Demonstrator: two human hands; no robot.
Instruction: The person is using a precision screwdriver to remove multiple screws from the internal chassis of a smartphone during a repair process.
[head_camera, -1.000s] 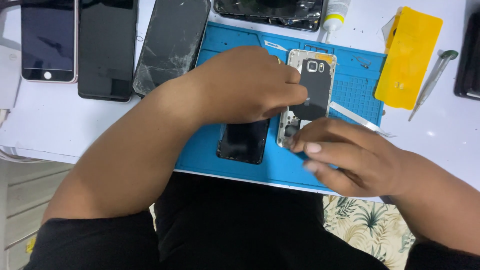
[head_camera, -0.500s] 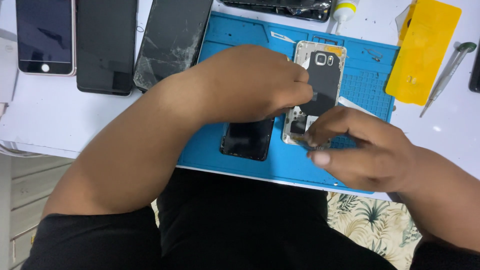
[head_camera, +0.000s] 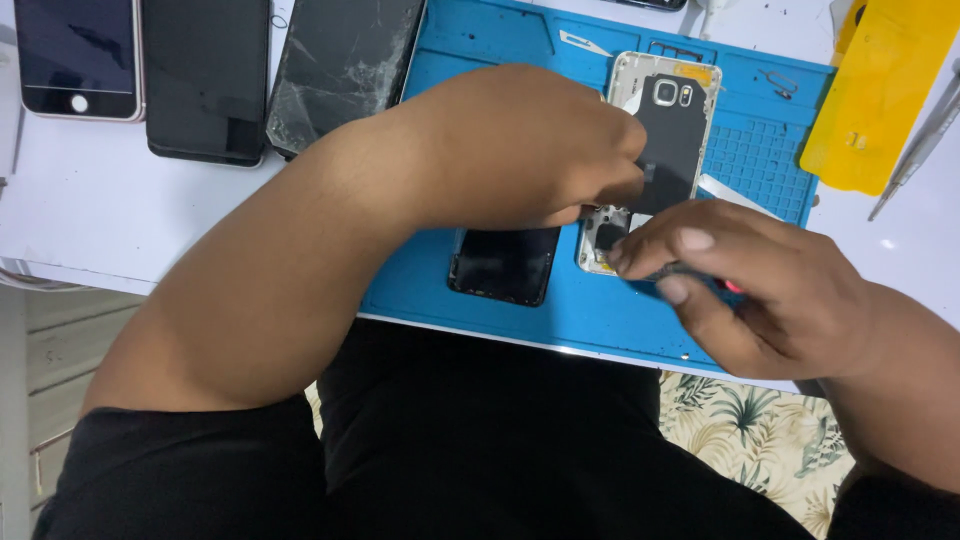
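Note:
An opened phone (head_camera: 672, 120) with a pale metal frame and dark inner plate lies on a blue work mat (head_camera: 510, 45). My left hand (head_camera: 525, 145) rests curled against its left side, holding it steady. My right hand (head_camera: 745, 280) pinches a small dark tool with a red part (head_camera: 733, 287), its tip at the phone's lower end. A black screen panel (head_camera: 503, 265) lies on the mat below my left hand, partly hidden by it.
Three phones lie at the upper left of the white table: a white-framed one (head_camera: 75, 50), a black one (head_camera: 207, 75), a cracked one (head_camera: 340, 65). A yellow plastic piece (head_camera: 880, 95) and metal tweezers (head_camera: 925, 135) sit at right. Small tools (head_camera: 585, 42) rest on the mat.
My right hand has moved left and up onto the phone's lower end. The view has shifted slightly closer; my left hand stays on the phone.

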